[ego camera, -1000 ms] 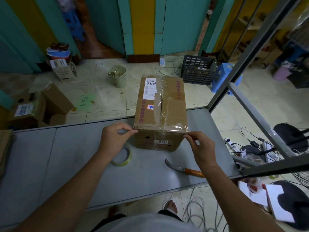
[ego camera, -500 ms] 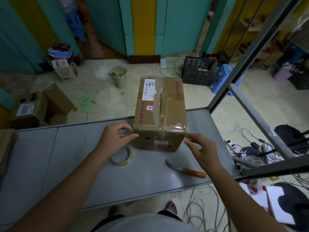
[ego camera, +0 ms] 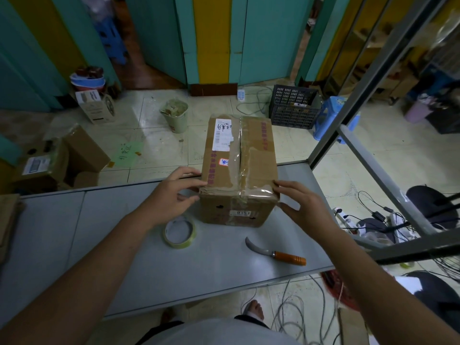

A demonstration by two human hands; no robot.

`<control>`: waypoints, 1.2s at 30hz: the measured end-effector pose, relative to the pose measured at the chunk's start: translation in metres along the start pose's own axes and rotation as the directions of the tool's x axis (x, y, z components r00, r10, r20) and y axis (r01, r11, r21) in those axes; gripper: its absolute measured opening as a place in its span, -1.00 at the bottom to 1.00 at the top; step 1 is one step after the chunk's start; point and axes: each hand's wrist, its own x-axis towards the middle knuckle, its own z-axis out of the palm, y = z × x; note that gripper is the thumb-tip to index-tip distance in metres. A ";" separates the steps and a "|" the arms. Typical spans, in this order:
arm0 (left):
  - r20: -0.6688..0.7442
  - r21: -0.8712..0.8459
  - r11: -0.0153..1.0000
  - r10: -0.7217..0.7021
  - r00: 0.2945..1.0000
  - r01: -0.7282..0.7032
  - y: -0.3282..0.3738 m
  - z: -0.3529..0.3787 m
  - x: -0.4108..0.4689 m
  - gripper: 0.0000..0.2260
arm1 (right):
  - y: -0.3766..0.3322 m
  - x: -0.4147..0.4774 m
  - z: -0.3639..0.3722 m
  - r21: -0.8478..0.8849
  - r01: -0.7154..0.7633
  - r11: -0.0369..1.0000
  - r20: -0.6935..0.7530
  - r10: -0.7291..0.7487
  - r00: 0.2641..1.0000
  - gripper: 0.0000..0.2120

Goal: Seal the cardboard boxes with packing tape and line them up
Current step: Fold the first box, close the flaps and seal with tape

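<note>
A brown cardboard box (ego camera: 239,168) stands on the grey table (ego camera: 124,245), its top seam and near edge covered with clear tape, a white label on top. My left hand (ego camera: 174,195) touches the box's near left corner, fingers spread. At the near right corner my right hand (ego camera: 298,205) hovers with curled fingers, thumb close to the side; whether it touches the box is unclear. A roll of clear packing tape (ego camera: 179,232) lies flat on the table just below my left hand.
A curved knife with an orange handle (ego camera: 276,252) lies near the table's front right. Open cardboard boxes (ego camera: 62,160) sit on the floor at left, a bin (ego camera: 175,115) and black crate (ego camera: 293,108) beyond. A metal frame (ego camera: 373,83) rises at right; cables below.
My right hand has let go of the taped right corner and opened a little beside the box. My left hand has slid onto the left corner, uncovering the tape roll.
</note>
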 end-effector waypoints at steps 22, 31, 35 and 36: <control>-0.133 0.223 0.975 0.045 0.990 -0.014 0.013 0.015 -0.005 -0.61 | -0.020 -0.004 0.022 -0.009 -0.075 0.997 -0.100 0.073 0.992 -0.51; 0.002 0.379 0.875 0.324 0.946 -0.301 0.039 0.050 0.025 -0.74 | -0.045 0.042 0.042 -0.162 0.216 0.963 -0.093 -0.233 0.968 -0.73; -0.061 0.433 0.831 0.413 0.909 -0.349 0.032 0.062 0.022 -0.77 | -0.029 0.030 0.052 -0.282 0.284 0.916 -0.118 -0.327 0.938 -0.64; -0.058 0.444 0.827 0.411 0.910 -0.345 0.032 0.062 0.022 -0.78 | -0.030 0.030 0.053 -0.288 0.287 0.914 -0.113 -0.330 0.937 -0.67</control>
